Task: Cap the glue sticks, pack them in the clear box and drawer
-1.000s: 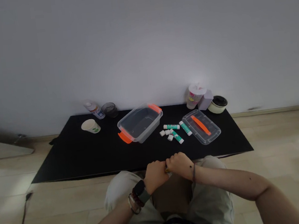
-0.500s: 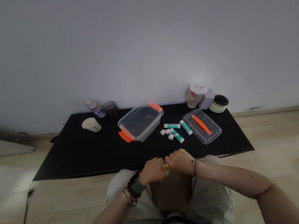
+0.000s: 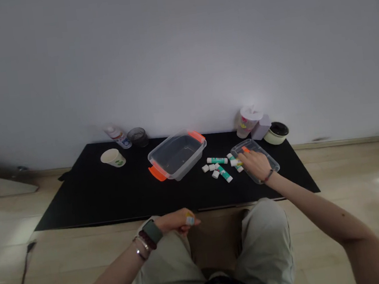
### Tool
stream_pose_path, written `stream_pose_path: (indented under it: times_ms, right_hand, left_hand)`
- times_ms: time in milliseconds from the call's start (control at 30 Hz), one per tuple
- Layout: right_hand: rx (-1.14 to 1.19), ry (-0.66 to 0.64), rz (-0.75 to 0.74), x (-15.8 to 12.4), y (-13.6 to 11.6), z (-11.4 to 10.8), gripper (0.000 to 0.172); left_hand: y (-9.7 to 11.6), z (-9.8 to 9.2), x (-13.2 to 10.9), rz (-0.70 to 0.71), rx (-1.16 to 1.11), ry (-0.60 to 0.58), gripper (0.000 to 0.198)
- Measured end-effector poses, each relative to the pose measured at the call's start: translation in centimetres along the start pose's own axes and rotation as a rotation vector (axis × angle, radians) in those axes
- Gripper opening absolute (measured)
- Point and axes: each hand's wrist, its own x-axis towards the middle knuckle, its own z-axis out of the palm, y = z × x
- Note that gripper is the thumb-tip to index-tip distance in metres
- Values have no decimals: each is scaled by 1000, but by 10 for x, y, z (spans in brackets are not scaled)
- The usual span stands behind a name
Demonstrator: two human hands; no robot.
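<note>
My left hand [image 3: 180,220] is closed around a small yellow and white tube [image 3: 189,218], apparently a glue stick, just off the table's front edge. My right hand [image 3: 256,164] reaches over the clear lid [image 3: 271,160] and its orange handle [image 3: 245,149]. A small white piece with some yellow [image 3: 235,162], perhaps a cap, pokes out from its fingers, over a green glue stick [image 3: 230,157] that is partly covered. Two more green and white glue sticks, one [image 3: 217,160] behind the other [image 3: 224,173], lie to the left with several white caps [image 3: 212,167].
A clear box [image 3: 179,157] with orange clips stands mid-table. At left are a paper cup [image 3: 113,158], a white bottle [image 3: 118,137] and a dark cup [image 3: 137,138]. A lidded tumbler [image 3: 247,121], a pale box [image 3: 261,128] and a cream pot [image 3: 275,134] line the back right.
My hands, together before, have come apart. The right hand has moved forward and right over the lid with the white piece; the left has moved slightly left and down with the tube.
</note>
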Motion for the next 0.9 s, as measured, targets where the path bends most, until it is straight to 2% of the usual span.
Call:
stream_pose_path:
  times_ms: [67,167,267,333,500,667,800,900]
  right_hand:
    - [46,-86,180,7,2,9,30]
    - [160,-261,314,12,-20,33,38]
    - [196,-372,341,14,-38,57,38]
    - [177,-379,328,15,-39,67,38]
    - [112,-313,307,20,-33,74,37]
    - [108,-229,311,18,-33,66,40]
    - [209,-179,272,-3,-32,43,37]
    - [334,-226,153,-32,-38,26,30]
  left_hand:
    - [2,-4,12,93,67,222,52]
    - [21,-5,38,167,364,549,36]
    - [39,-3,60,72,743,753,19]
    - [44,-4,71,-9,910,840,21]
    - [41,-15,94,-10,1096,959,39]
    - [41,-23,103,11,1148,1023,56]
    - [43,-23,84,22,1062,1023,63]
    - [39,-16,54,91,832,950,57]
